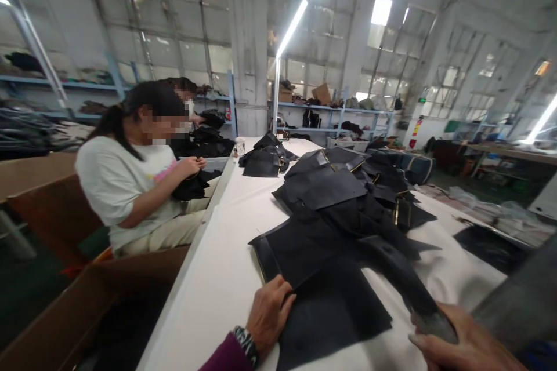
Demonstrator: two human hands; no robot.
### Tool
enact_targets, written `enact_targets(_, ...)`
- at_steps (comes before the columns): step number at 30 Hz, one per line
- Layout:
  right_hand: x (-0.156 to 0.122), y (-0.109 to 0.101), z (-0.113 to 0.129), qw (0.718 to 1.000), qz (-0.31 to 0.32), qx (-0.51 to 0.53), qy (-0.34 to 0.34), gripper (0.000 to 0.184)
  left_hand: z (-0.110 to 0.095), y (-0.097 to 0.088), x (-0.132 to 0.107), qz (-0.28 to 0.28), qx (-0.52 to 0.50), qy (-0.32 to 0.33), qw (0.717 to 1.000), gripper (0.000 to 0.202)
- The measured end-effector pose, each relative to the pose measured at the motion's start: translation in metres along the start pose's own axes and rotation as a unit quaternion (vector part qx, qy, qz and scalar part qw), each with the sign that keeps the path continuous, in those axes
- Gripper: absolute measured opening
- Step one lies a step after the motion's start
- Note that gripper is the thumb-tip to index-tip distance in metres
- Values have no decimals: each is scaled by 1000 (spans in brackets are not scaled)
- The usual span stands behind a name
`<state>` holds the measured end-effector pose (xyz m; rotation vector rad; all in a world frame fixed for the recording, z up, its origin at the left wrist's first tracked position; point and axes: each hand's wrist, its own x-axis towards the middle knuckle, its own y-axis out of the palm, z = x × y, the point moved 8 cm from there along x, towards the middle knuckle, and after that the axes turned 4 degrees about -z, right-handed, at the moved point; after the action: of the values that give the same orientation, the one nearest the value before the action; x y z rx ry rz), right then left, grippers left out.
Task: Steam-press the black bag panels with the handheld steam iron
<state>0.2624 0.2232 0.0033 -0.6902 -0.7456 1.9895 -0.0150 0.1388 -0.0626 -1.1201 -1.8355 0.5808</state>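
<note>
My left hand (270,310) is at the near left edge of a black fabric panel (335,313), its fingers curled and closed on the edge. A dark cuff with a patterned band is at the wrist. At the lower right, my right hand (463,336) is wrapped round the near end of a long, curved, dark piece (400,272), smeared by motion; its exact kind cannot be made out. The far end of that piece reaches over a heap of black fabric pieces (331,188), some with gold-coloured zips along their edges.
A white-topped table (230,232) bears the work, with a smaller black pile (267,156) farther back. On the left, a seated person (139,179) handles black fabric. A cardboard box (56,324) stands below the table's left edge. Another black piece (491,246) lies right.
</note>
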Motion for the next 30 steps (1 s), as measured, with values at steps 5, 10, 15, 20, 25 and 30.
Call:
enact_targets(5, 56, 35, 104, 976, 109, 122, -141, 19, 8, -7, 2, -33, -50, -35, 998, 19)
enact_targets(10, 103, 91, 151, 927, 223, 239, -184, 15, 93, -48, 11, -229, -193, -273, 914, 20)
enact_targets(15, 128, 131, 150, 878, 295, 337, -167, 16, 154, -38, 44, -224, -309, -357, 853, 34)
enact_targets(20, 140, 149, 130, 844, 323, 406, -136, 16, 150, -7, 67, -171, -478, -315, 802, 31)
enact_targets(25, 137, 159, 124, 838, 343, 406, -126, 14, 139, -3, 68, -146, -562, -286, 762, 27)
enact_targets(30, 134, 158, 123, 845, 331, 398, -136, 13, 131, 2, 69, -107, -605, -266, 743, 30)
